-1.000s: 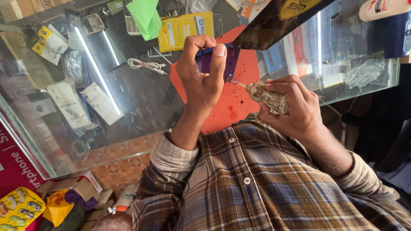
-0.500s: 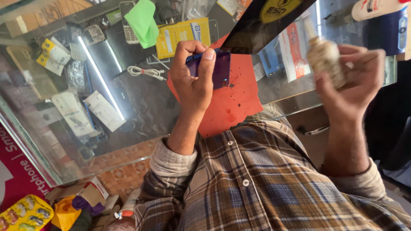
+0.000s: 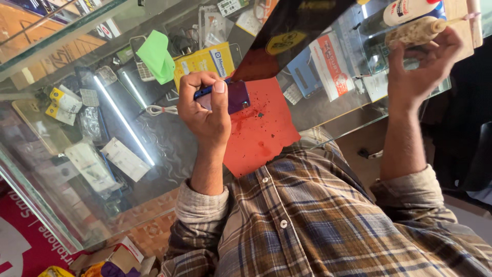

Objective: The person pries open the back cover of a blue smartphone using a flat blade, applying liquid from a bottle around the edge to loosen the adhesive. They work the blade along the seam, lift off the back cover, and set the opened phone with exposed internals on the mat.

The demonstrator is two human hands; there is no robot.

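Note:
My left hand (image 3: 205,110) grips a small purple phone (image 3: 237,96) by its edge and holds it over a red mat (image 3: 261,133) on the glass counter. The thumb presses on the phone's near side. My right hand (image 3: 417,72) is raised far to the right, well away from the phone. It is closed on a small grimy squeeze bottle (image 3: 412,32) with a thin nozzle that points right. Dark specks dot the mat below the phone.
The glass display counter (image 3: 102,154) shows boxed phone parts beneath it. On it lie a green cloth (image 3: 156,56), a yellow box (image 3: 205,61), a white cable (image 3: 159,109) and a dark glossy panel (image 3: 302,25). A white bottle (image 3: 410,9) stands at the upper right.
My right hand has carried the squeeze bottle away from the phone, up and to the right. My left hand still holds the phone over the mat.

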